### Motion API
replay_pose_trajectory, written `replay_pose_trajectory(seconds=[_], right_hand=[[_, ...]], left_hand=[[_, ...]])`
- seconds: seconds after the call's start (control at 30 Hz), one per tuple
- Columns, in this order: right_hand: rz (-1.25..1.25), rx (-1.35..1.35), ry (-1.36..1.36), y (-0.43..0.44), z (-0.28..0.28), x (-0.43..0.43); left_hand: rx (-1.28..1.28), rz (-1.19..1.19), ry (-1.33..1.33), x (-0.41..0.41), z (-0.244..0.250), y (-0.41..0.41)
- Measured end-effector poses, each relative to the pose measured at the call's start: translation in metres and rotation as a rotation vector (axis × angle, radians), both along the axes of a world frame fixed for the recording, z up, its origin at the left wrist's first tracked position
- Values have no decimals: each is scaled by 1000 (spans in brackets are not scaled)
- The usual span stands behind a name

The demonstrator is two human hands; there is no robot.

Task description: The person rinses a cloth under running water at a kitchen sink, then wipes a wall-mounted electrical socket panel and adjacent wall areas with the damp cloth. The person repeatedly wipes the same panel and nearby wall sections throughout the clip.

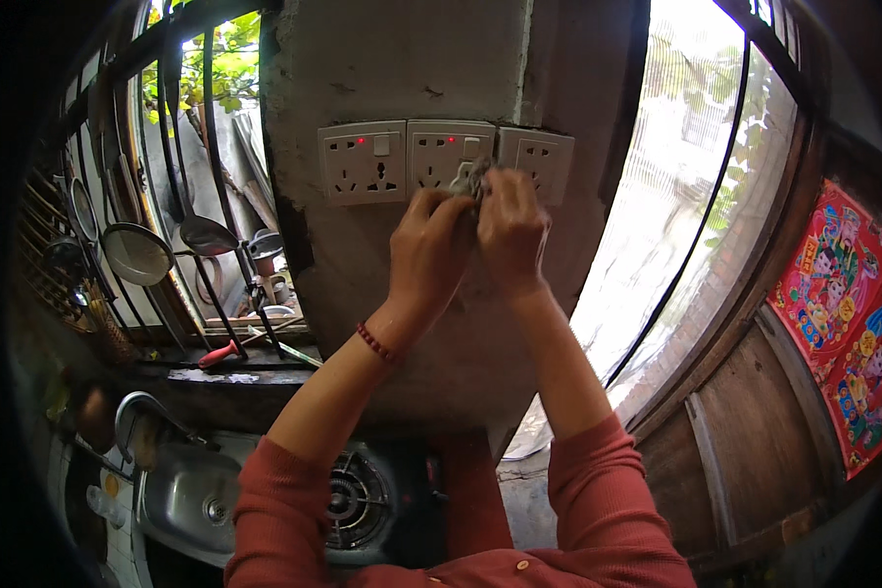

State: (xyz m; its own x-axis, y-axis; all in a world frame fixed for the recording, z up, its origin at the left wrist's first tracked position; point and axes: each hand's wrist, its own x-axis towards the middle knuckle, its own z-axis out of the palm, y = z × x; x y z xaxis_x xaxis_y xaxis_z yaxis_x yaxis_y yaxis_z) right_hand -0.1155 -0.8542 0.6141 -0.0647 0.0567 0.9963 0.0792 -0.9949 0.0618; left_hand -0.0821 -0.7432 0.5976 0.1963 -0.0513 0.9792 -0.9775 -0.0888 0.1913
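Observation:
Both hands are raised together in front of white wall sockets [362, 163]. My left hand [430, 239] has a red bead bracelet at the wrist and grips a small grey, crumpled cloth-like thing [463, 178]. My right hand [513, 220] pinches the same grey thing from the right side, its fingers curled and slightly blurred. The hands cover the lower part of the middle socket plate [452, 140] and part of the right socket plate [558, 162]. Red lights glow on the left and middle plates. Whether the grey thing touches the sockets, I cannot tell.
Ladles and a strainer [138, 254] hang at the barred window on the left. A red-handled tool [219, 354] lies on the sill. Below are a steel sink [191, 492], a curved faucet [143, 397] and a gas burner [345, 500]. A wooden door [750, 441] is at the right.

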Motion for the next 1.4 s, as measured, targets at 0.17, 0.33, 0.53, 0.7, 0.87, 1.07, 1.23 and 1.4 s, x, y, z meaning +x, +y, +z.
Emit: replay_pose_trajectory(seconds=[0.17, 0.33, 0.53, 0.7, 0.87, 1.07, 1.23, 1.4], right_hand=[[56, -39, 63, -5, 27, -15], [1, -57, 45, -11, 38, -1], [57, -70, 293, -19, -26, -15], [-21, -36, 12, -8, 63, -16], [-72, -54, 125, -19, -21, 4], [123, -33, 8, 2, 0, -33], [150, -32, 48, -1, 46, -17], [109, 11, 66, -1, 36, -6]], left_hand=[[11, -96, 46, -10, -13, 2], [-137, -56, -34, -14, 6, -9], [-30, -16, -127, 0, -25, 1], [-134, 25, -292, -4, 38, 5], [-19, 162, -329, 11, 11, -5], [12, 63, -311, 8, 4, 18], [-24, -11, -116, -1, -15, 27], [-114, 7, -134, 8, -13, 21]])
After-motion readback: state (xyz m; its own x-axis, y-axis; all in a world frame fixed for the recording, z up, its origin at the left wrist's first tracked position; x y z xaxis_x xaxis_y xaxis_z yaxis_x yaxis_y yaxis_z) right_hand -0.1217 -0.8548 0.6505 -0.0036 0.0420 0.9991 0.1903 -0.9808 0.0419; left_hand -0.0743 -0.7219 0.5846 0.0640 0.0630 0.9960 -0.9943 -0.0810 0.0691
